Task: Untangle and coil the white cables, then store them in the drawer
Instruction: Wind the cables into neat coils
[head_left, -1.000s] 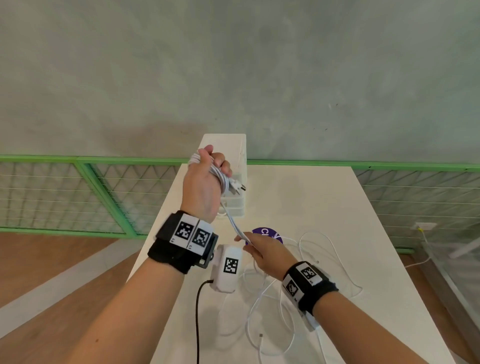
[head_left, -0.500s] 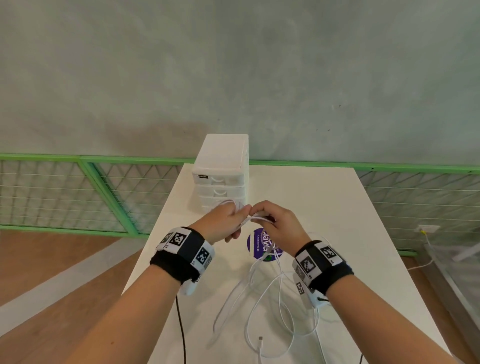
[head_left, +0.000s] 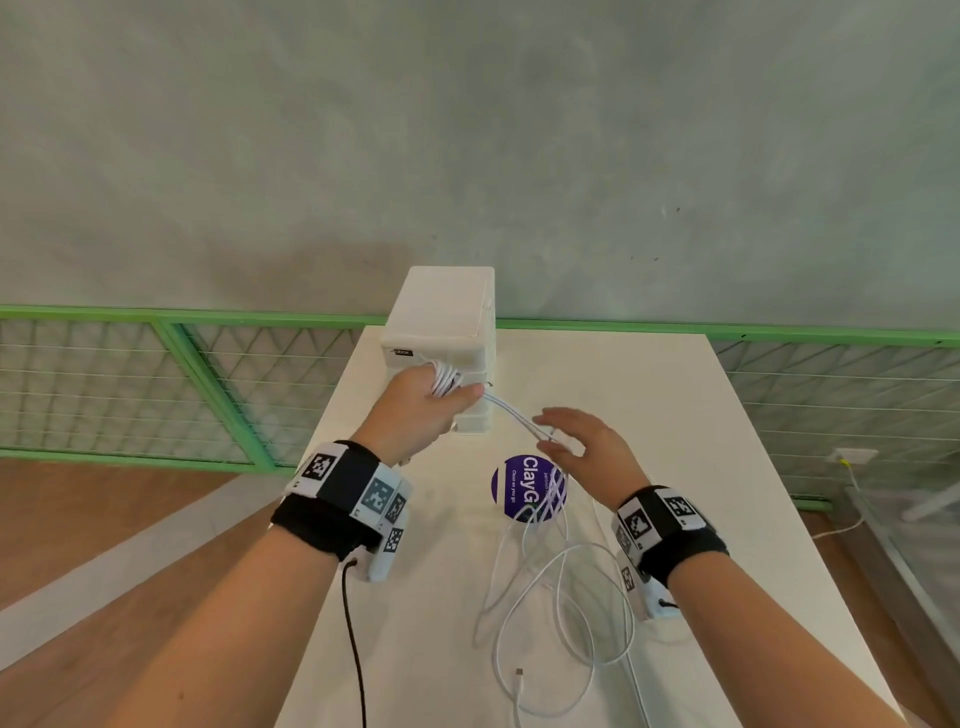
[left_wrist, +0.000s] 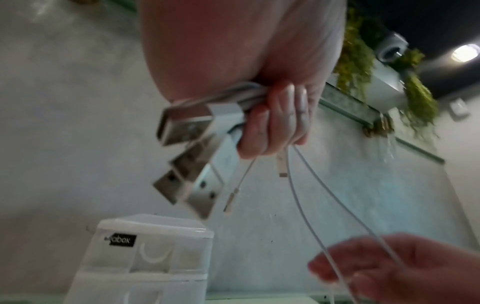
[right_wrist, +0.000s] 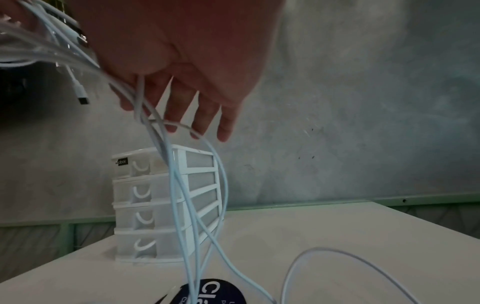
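Observation:
My left hand (head_left: 441, 397) grips a bundle of white cables (head_left: 445, 375) just in front of the white drawer unit (head_left: 441, 312). In the left wrist view its fingers (left_wrist: 275, 123) curl round the strands, and several USB plugs (left_wrist: 187, 131) stick out of the fist. Two strands run from the fist down to my right hand (head_left: 558, 431), which is spread, with straight fingers (right_wrist: 205, 115). The strands (right_wrist: 182, 185) drape across those fingers and fall to the table. Loose cable loops (head_left: 550, 597) lie on the table near me, one with a free plug (head_left: 518, 674).
The drawer unit (right_wrist: 166, 205) has several shut drawers and stands at the far left of the white table (head_left: 675, 415). A round purple sticker (head_left: 519, 488) lies under the cables. A black wrist-camera cord (head_left: 353, 639) hangs on the left. Green mesh railing runs behind the table.
My left hand came down, met the right in front of the drawers, then rose to the drawer front with the bundle. My right hand stopped pinching the cable and opened, drifting right.

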